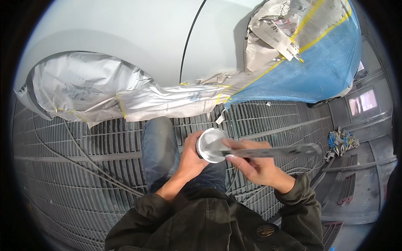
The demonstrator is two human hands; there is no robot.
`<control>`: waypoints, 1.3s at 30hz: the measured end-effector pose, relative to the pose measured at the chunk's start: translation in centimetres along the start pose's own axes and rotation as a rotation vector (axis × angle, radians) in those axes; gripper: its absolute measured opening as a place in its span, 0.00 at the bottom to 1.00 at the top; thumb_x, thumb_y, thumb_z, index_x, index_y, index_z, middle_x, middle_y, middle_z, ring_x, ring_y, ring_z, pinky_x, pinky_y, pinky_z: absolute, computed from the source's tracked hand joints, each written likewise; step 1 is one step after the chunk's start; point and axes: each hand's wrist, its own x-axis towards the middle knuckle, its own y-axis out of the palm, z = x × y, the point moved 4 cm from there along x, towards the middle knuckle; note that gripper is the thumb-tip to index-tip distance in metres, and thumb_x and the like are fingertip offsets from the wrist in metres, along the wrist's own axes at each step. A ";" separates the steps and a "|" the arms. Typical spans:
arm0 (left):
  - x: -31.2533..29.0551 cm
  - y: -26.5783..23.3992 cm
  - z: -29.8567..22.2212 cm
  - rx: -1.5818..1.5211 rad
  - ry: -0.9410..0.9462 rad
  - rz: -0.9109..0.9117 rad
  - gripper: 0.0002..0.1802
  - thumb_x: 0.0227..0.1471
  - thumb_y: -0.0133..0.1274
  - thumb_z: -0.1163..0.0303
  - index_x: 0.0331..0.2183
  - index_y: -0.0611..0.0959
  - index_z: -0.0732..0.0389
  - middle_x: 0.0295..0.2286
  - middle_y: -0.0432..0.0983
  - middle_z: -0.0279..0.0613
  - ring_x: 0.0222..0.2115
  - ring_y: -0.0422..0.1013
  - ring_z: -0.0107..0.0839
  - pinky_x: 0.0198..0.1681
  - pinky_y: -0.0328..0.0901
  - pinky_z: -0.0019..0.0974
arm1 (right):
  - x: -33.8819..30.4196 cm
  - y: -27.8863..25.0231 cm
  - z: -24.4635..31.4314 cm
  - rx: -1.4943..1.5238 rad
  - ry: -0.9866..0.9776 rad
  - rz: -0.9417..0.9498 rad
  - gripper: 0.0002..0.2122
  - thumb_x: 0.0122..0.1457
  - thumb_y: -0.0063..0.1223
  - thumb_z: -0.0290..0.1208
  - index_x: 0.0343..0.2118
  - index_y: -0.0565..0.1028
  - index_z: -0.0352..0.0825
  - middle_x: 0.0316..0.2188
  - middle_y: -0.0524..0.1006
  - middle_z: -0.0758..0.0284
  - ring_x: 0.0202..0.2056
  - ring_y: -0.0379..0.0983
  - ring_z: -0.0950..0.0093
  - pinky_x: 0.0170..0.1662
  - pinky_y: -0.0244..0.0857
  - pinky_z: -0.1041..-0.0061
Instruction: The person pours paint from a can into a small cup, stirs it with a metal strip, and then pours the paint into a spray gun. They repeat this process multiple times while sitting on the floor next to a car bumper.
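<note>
My left hand [191, 157] is wrapped round the side of a round cup [208, 138], held upright in front of my knees. Its rim is pale, and light grey paint or a similar coating shows inside. A long, flat metal strip with holes along it [284, 152], like a stirring stick, is pinched between the thumb and fingers of my right hand [256, 166]. One end of the strip reaches into the cup; the other points out to the right. My right fingers are close to the cup's rim and slightly blurred.
Ahead stands a pale car body [146, 33], its wheels and sill masked with paper [167, 100], yellow tape and blue plastic film [326, 62]. Below is a metal grating floor [75, 146] with hoses [100, 173] across it. Crumpled masking waste [341, 140] lies at the right.
</note>
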 end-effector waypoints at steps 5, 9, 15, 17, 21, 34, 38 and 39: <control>0.1 -0.2 -0.5 -0.039 0.051 -0.061 0.37 0.35 0.75 0.71 0.49 0.76 0.60 0.47 0.70 0.49 0.50 0.67 0.49 0.54 0.64 0.44 | 0.9 -2.1 0.3 -0.132 0.032 -0.092 0.13 0.58 0.64 0.21 0.46 0.80 0.26 0.45 0.82 0.51 0.32 0.81 0.68 0.35 0.73 0.73; 0.5 -0.2 -0.4 -0.070 0.082 -0.095 0.38 0.34 0.76 0.70 0.49 0.75 0.61 0.47 0.70 0.49 0.50 0.67 0.49 0.54 0.64 0.44 | -0.2 -0.2 -1.8 -0.087 0.023 -0.023 0.18 0.58 0.64 0.23 0.52 0.77 0.27 0.36 0.82 0.57 0.28 0.76 0.74 0.33 0.70 0.75; 0.5 -0.1 -1.1 -0.122 -0.075 -0.101 0.43 0.33 0.78 0.66 0.51 0.73 0.63 0.46 0.73 0.48 0.49 0.72 0.44 0.52 0.66 0.41 | -1.1 0.0 0.6 0.065 0.146 -0.160 0.15 0.60 0.60 0.21 0.50 0.75 0.27 0.42 0.81 0.55 0.26 0.77 0.76 0.29 0.69 0.77; 0.5 0.0 -0.9 -0.085 -0.056 -0.101 0.44 0.33 0.78 0.66 0.52 0.73 0.63 0.47 0.73 0.47 0.49 0.72 0.42 0.52 0.67 0.40 | -1.5 -0.4 0.2 0.001 -0.027 -0.450 0.13 0.59 0.61 0.20 0.46 0.75 0.26 0.41 0.80 0.54 0.27 0.78 0.76 0.29 0.70 0.77; 0.4 0.1 -0.7 -0.164 -0.072 -0.076 0.45 0.33 0.78 0.66 0.52 0.73 0.63 0.48 0.74 0.47 0.50 0.72 0.39 0.54 0.67 0.38 | -0.5 -1.3 -1.1 -0.171 -0.009 -0.437 0.09 0.56 0.61 0.18 0.39 0.75 0.25 0.42 0.80 0.54 0.27 0.78 0.72 0.29 0.71 0.75; 1.7 -0.5 -0.1 -0.293 0.019 0.189 0.45 0.40 0.73 0.70 0.59 0.69 0.61 0.51 0.71 0.47 0.55 0.69 0.41 0.58 0.63 0.40 | 1.5 -1.7 0.3 0.148 0.136 0.033 0.07 0.60 0.60 0.20 0.41 0.78 0.27 0.33 0.83 0.60 0.26 0.79 0.79 0.27 0.71 0.79; 1.7 -0.5 0.5 -0.215 0.034 0.168 0.44 0.40 0.73 0.71 0.58 0.71 0.61 0.50 0.71 0.47 0.55 0.68 0.42 0.59 0.63 0.41 | 3.5 -3.8 0.7 0.046 -0.140 0.007 0.09 0.57 0.62 0.22 0.40 0.79 0.27 0.33 0.83 0.56 0.26 0.79 0.72 0.27 0.70 0.75; 1.7 -0.5 0.5 -0.206 0.035 0.155 0.43 0.39 0.73 0.71 0.57 0.71 0.61 0.50 0.71 0.47 0.55 0.68 0.43 0.58 0.63 0.42 | 3.7 -3.8 0.3 0.016 -0.079 0.057 0.09 0.59 0.61 0.24 0.41 0.80 0.28 0.34 0.84 0.58 0.25 0.78 0.71 0.28 0.70 0.73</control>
